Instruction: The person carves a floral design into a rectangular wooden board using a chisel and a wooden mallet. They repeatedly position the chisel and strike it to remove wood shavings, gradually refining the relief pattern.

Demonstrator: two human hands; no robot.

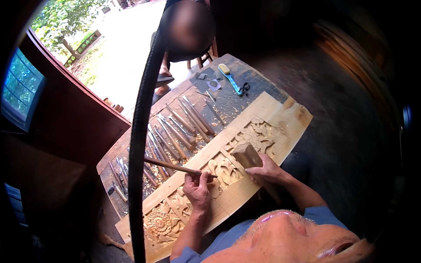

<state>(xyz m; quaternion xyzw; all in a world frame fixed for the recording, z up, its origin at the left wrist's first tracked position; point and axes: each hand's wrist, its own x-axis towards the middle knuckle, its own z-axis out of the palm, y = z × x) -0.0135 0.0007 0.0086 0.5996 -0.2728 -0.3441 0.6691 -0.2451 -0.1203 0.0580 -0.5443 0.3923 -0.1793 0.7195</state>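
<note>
A long pale wooden board (239, 193) with floral relief carving lies slantwise across the workbench. My left hand (197, 189) is closed around a slim wood-handled chisel (169, 165), low over the middle of the board. The chisel's thin dark tip points right, at the carved leaves (224, 170) of the central panel. To the right, my right hand (266, 169) grips a blocky wooden mallet (246, 155), held over the board's near side and apart from the chisel. Carved flowers fill the left panel (158, 222) and the right panel (256, 132).
Several wood-handled chisels (177, 138) lie in a row beyond the board among wood shavings. A blue-handled brush (230, 79) and sandpaper scraps (213, 84) rest near the bench's far end. Behind it sits another person (165, 72). A dark strap (142, 131) crosses the view.
</note>
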